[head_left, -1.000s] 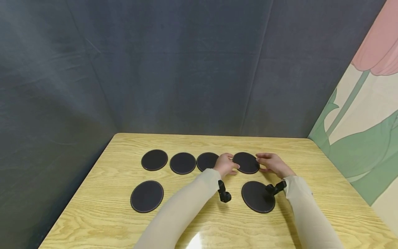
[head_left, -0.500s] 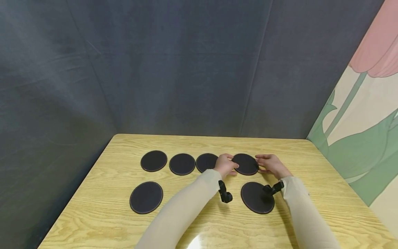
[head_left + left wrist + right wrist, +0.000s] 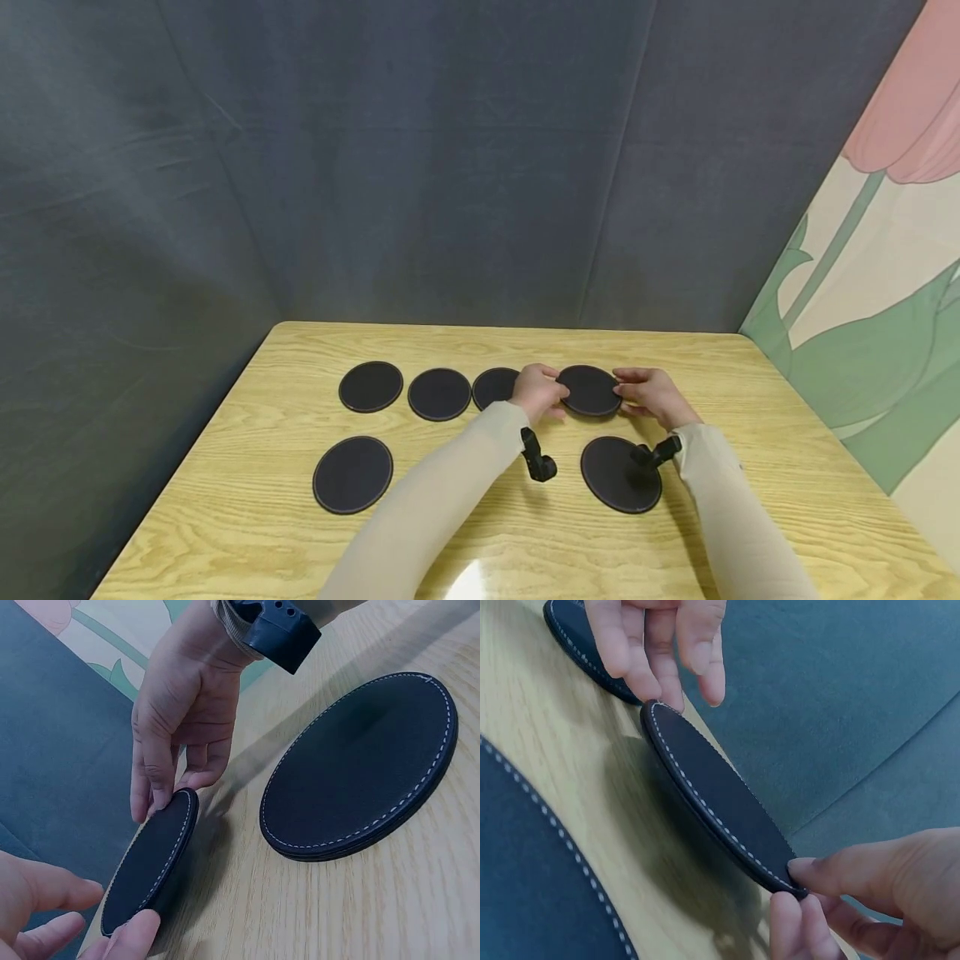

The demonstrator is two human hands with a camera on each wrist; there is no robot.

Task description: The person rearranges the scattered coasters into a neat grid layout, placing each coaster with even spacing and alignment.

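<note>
A round black coaster with pale stitching round its rim is held between both hands, raised over the wooden table with its shadow below. My left hand holds its left edge, and my right hand pinches the right edge. In the right wrist view the right thumb lies on top of the coaster, with fingers beneath. Seen from the left wrist, the coaster spans from one hand's fingertips to the other's. A larger black coaster lies on the table in front of it, partly behind the right wrist camera.
Left of the hands, a row of black coasters lies along the back of the table: one partly behind the left hand, a middle one and a far-left one. Another large coaster lies front left. A dark curtain hangs behind.
The coaster between the hands has risen off the table, its shadow now showing under it. Both hands have moved up slightly with it, the left fingers now at its edge. The other coasters stay put.
</note>
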